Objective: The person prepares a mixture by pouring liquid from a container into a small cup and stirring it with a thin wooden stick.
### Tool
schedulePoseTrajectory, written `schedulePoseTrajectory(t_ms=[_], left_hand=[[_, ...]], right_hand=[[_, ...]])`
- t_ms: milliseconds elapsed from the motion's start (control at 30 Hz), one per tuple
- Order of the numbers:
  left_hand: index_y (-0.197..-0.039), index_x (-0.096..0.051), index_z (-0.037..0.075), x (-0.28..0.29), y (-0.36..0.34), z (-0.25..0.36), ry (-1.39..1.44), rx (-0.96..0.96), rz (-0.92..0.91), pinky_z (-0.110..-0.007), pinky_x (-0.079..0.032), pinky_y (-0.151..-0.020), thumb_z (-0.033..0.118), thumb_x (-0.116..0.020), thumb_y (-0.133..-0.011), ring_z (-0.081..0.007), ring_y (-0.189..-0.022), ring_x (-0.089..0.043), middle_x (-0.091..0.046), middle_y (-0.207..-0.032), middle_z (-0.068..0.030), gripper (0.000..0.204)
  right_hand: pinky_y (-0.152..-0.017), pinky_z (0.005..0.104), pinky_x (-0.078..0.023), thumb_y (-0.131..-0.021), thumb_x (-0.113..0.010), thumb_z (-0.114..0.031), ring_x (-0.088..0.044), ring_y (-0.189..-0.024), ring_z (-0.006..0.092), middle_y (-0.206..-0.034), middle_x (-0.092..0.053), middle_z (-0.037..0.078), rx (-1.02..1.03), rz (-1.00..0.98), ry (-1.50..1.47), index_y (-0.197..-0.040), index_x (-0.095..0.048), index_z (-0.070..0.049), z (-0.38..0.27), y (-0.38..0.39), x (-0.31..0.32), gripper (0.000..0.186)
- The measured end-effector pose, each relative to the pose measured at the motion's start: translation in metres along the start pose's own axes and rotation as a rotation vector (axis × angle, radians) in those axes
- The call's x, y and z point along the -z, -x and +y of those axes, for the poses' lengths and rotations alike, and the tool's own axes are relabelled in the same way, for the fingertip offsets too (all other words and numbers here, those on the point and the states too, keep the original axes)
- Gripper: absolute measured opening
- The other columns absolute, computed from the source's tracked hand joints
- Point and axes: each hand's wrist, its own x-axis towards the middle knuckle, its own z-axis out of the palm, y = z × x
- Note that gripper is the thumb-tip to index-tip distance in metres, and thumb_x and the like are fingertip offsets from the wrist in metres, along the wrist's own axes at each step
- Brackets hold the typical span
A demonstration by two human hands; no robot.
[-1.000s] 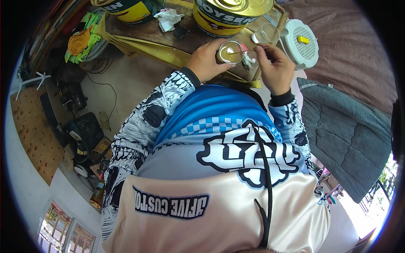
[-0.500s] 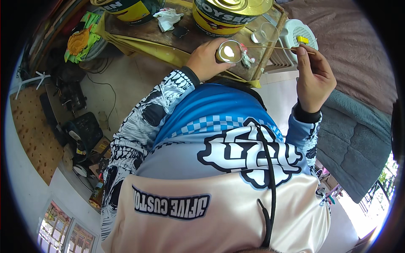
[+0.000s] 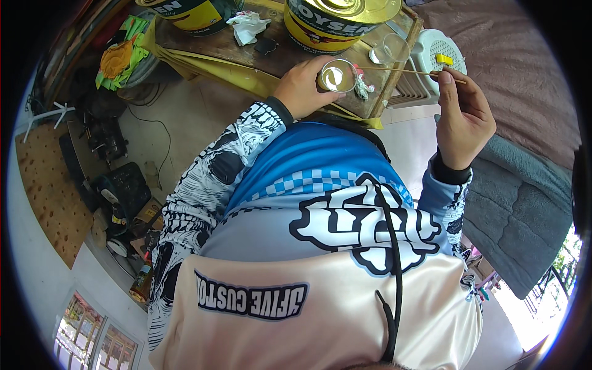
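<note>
My left hand (image 3: pixel 300 89) is closed around a small clear cup (image 3: pixel 338 76) of yellowish liquid, held over the front edge of a worn wooden table (image 3: pixel 269 63). In my right hand (image 3: pixel 464 111), pinched between thumb and fingers, is a thin wooden stick (image 3: pixel 398 69), lying nearly level. Its left end reaches close to the cup's right side; whether it touches the rim I cannot tell. A second clear cup (image 3: pixel 394 49) stands behind, and a crumpled stained tissue (image 3: pixel 364 90) lies just right of the held cup.
Two large tins (image 3: pixel 327 38) (image 3: pixel 195 18), a white tissue (image 3: pixel 246 31) and a dark scrap (image 3: pixel 265 46) are on the table. At right are a white perforated plastic item (image 3: pixel 453 46) and a grey quilted cloth (image 3: pixel 509 216). Dark equipment (image 3: pixel 120 191) and cables lie at left.
My right hand has moved right and lower, drawing the stick out from over the middle of the cup. My left hand with the cup has stayed about in place.
</note>
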Motion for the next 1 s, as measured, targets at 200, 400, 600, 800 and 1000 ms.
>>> schedulePoseTrajectory(t_ms=[200, 400, 600, 800, 1000], left_hand=[[-0.131, -0.06, 0.003, 0.001, 0.0, 0.001, -0.003, -0.001, 0.001, -0.04, -0.054, -0.098, 0.033, -0.088, -0.076, -0.0329, -0.113, -0.069, -0.07, -0.123, -0.0167, 0.069], [-0.13, -0.061, 0.003, 0.0, 0.0, 0.002, 0.011, 0.005, 0.007, -0.04, -0.054, -0.097, 0.03, -0.088, -0.075, -0.0331, -0.112, -0.069, -0.07, -0.122, -0.0167, 0.067], [-0.13, -0.061, 0.005, -0.001, 0.0, 0.0, 0.017, 0.008, 0.017, -0.04, -0.055, -0.096, 0.021, -0.086, -0.074, -0.0346, -0.112, -0.068, -0.07, -0.121, -0.0171, 0.064], [-0.133, -0.059, 0.005, 0.0, 0.001, 0.0, 0.036, 0.031, 0.012, -0.04, -0.055, -0.097, 0.017, -0.083, -0.073, -0.0354, -0.112, -0.068, -0.07, -0.121, -0.0178, 0.065], [-0.133, -0.058, 0.006, 0.001, 0.001, 0.0, 0.04, -0.001, 0.009, -0.041, -0.054, -0.097, 0.019, -0.083, -0.074, -0.0354, -0.113, -0.068, -0.069, -0.122, -0.0181, 0.066]], right_hand=[[-0.074, 0.0206, -0.052, -0.094, -0.076, -0.008, -0.067, -0.079, 0.0073, -0.091, -0.076, 0.005, -0.042, -0.017, -0.03, -0.107, -0.076, 0.003, 0.004, 0.007, -0.006, 0.017], [-0.065, 0.03, -0.054, -0.087, -0.078, -0.011, -0.072, -0.069, 0.0196, -0.084, -0.076, 0.012, 0.092, -0.304, 0.229, -0.1, -0.077, -0.004, 0.031, 0.027, -0.051, 0.015], [-0.068, 0.0399, -0.053, -0.085, -0.076, -0.014, -0.07, -0.072, 0.0301, -0.08, -0.073, 0.012, 0.233, -0.382, 0.216, -0.095, -0.076, -0.007, 0.054, 0.028, -0.084, 0.012], [-0.067, 0.0402, -0.05, -0.085, -0.076, -0.014, -0.068, -0.07, 0.029, -0.076, -0.071, 0.009, 0.333, -0.426, 0.36, -0.093, -0.076, -0.01, 0.055, 0.025, -0.077, 0.009], [-0.068, 0.0402, -0.049, -0.087, -0.075, -0.015, -0.067, -0.067, 0.031, -0.073, -0.07, 0.01, 0.327, -0.498, 0.244, -0.091, -0.076, -0.009, 0.057, 0.02, -0.079, 0.008]])
